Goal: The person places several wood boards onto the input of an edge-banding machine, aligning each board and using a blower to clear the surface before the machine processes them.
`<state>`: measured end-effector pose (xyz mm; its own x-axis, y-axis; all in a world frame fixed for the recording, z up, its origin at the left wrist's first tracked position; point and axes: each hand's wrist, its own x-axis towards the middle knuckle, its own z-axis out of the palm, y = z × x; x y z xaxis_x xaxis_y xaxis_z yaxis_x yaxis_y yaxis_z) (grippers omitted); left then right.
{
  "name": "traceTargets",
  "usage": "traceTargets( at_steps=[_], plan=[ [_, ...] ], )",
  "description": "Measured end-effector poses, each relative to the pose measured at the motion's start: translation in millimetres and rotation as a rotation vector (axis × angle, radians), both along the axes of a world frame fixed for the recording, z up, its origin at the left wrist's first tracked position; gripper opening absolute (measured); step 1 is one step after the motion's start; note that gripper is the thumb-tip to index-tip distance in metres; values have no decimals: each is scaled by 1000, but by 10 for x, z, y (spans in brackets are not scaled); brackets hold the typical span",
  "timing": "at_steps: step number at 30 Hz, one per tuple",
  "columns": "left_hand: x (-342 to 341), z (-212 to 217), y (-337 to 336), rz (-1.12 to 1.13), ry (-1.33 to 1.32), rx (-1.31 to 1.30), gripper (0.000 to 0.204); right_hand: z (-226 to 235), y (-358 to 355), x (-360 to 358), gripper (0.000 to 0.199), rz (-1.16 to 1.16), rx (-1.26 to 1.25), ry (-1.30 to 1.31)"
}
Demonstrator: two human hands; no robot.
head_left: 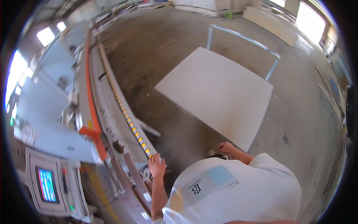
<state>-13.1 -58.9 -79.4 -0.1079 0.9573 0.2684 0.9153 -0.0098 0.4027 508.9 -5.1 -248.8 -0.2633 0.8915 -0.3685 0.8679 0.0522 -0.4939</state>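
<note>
My left hand [156, 165] rests on the near end of a long rail with yellow rollers [130, 123], along the side of a long machine [102, 108]. Its fingers are stretched out and grip nothing. My right hand [225, 147] hangs at my side with its fingers curled in, and nothing shows in it. Just beyond that hand lies a large flat white board [220, 93], low over the floor. A metal push handle [244, 38] stands up at the board's far edge.
A control panel with a striped screen [47, 185] stands at the lower left. An orange beam [91, 86] runs along the machine. A grey support leg [149, 128] juts out from the rail toward the floor. Stacked boards [269, 24] lie at the back right.
</note>
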Motion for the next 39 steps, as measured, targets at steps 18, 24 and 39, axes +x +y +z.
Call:
traceTargets(
  at_steps=[18,24,39],
  plan=[
    [82,-395,303,-74,297,-237,16,-171,-1020,947,30,-715,-304,123],
    [98,-399,279,-77,351,-221,19,-16,-1067,834,35,-744,-274,249],
    [87,-352,288,-95,358,-206,19,-266,-1053,963,30,-565,-268,67]
  ],
)
